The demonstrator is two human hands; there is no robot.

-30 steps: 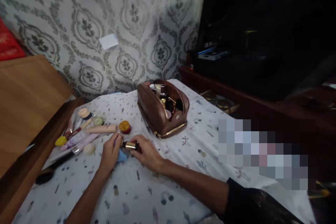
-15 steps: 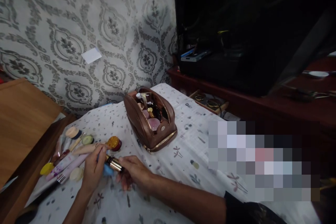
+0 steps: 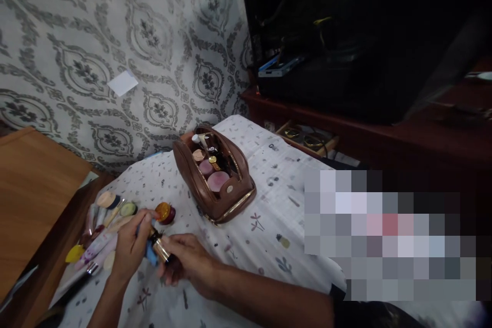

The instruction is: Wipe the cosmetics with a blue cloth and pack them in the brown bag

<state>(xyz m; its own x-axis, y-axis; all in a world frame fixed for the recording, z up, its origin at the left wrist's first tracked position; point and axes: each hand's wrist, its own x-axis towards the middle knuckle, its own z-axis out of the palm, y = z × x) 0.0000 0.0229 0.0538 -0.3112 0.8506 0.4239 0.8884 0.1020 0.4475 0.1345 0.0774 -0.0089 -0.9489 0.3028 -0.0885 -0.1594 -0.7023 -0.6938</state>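
Observation:
A small bottle [image 3: 161, 251] with a shiny gold band and dark ends lies tilted between my hands. My right hand [image 3: 188, 261] is closed around its lower, dark end. My left hand [image 3: 132, 238] pinches a blue cloth [image 3: 151, 254] against the bottle's upper end; part of the cloth hangs below the fingers. Just beyond the left fingertips stands a jar [image 3: 165, 212] with an amber lid and dark red base. Farther off, a brown makeup bag [image 3: 211, 205] stands unzipped, with pink round compacts [image 3: 218, 181], a gold-topped item and tubes inside.
Left of my hands lie several cosmetics: a green-lidded pot [image 3: 128, 208], a beige-lidded jar [image 3: 108, 200], a yellow-capped tube [image 3: 75, 253] and a black-handled brush [image 3: 75, 287]. A patterned white cloth [image 3: 265, 261] covers the surface. A dark screen [image 3: 346, 36] stands right.
The view has swung right and down, showing more of the bag's inside. The bottle has turned to a steeper tilt, and both hands keep hold of the cloth and bottle.

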